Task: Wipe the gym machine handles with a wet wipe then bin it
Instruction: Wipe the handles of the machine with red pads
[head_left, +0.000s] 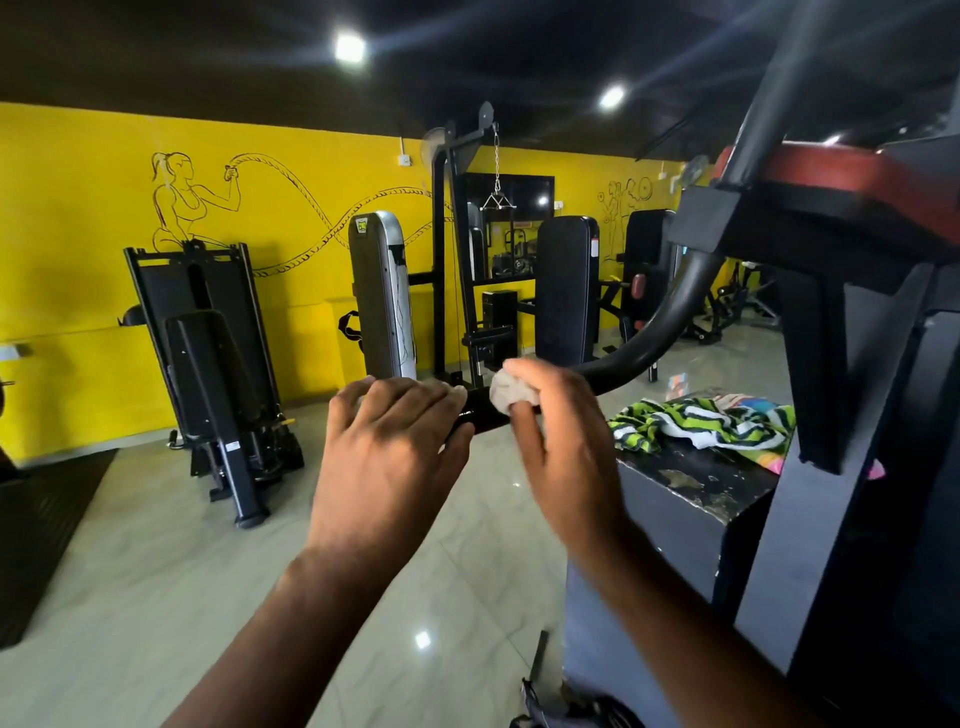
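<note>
on the black handle (480, 415), left hand (389, 447) grips; right hand (566, 452) pinches a balled, greyish wipe (511, 392).

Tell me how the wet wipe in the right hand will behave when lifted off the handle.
Probably limp: the wet wipe is crumpled into a wad between the right hand's thumb and fingers. Likely very light, since a pinch alone holds it against the handle. It may sag open if released.
</note>
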